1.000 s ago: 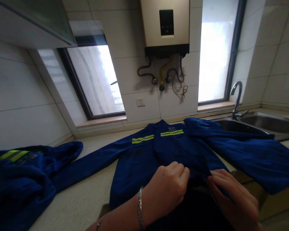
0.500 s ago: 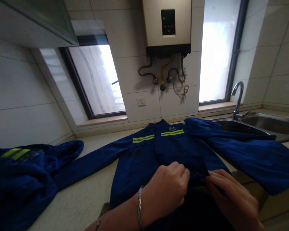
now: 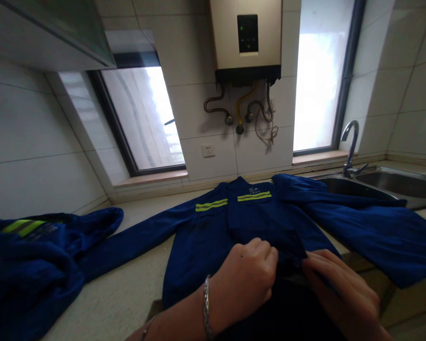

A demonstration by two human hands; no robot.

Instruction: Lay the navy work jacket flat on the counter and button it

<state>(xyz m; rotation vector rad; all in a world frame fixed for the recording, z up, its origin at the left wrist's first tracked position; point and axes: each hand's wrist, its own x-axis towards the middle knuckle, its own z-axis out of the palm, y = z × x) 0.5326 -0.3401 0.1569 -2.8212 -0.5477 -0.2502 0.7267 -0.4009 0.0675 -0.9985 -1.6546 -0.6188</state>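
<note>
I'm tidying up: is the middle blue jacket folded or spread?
Mostly spread: the jacket lies across the counter, chest stripes facing up, one sleeve stretched sideways.

From your head, the one camera looks forward and down across the counter (image 3: 138,270). The blue jacket (image 3: 202,246) lies close below it; the tiled wall (image 3: 262,158) and water heater (image 3: 227,38) stand farther off, ahead.

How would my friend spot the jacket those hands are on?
Below the heater is the counter. There lies the jacket, its lower part at the left hand and right hand. Unlike the bunched clothing at far left, it's spread out, showing two yellow bands across its chest.
</note>
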